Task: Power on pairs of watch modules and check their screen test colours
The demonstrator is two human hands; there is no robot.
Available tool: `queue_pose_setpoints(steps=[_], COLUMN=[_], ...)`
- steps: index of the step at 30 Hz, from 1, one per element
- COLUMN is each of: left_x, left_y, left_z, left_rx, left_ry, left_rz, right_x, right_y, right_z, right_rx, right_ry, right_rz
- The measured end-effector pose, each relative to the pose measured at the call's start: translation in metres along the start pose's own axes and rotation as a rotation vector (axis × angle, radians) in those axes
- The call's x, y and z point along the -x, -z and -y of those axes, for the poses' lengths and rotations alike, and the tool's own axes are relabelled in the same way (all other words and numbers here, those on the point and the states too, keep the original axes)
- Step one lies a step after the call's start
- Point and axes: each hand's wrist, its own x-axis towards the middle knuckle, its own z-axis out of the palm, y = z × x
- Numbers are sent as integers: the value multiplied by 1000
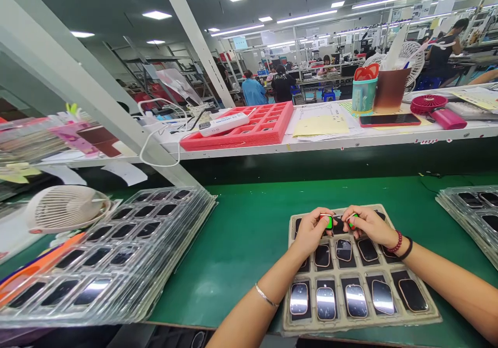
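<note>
A grey tray point(430, 314) of small dark, shiny rounded-rectangle parts lies on the green bench in front of me. My left hand point(311, 231) and my right hand point(369, 226) hover over its far row, fingers curled. Together they pinch one small dark part point(340, 225) between them. Green tips show on a finger of each hand. The left wrist wears a thin silver bangle, the right wrist red and black bead bands.
A stack of clear trays point(116, 254) with similar parts sits at the left, another stack point(472, 208) at the right edge. A small white fan point(66, 208) stands far left. The raised shelf behind holds a red tray point(249, 130), papers, a phone and cups. Other people work far behind.
</note>
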Motion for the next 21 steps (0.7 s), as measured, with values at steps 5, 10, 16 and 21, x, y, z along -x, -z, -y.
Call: queue_pose_setpoints(steps=[5,10,16,21], left_x=[1,0,-2,-3], left_y=[0,2,4,4], left_z=[-1,2,7,10], left_rx=[-17,-52,-66,-58], left_ry=[5,14,4,-3], left_rz=[2,-29,-8,-1], right_x=[0,0,0,1], right_y=[1,0,-1,-2], right_z=[-1,0,2,4], right_rx=[9,27,78,101], right_ry=[-1,28,6,15], right_rz=[-10,-28,-39,-41])
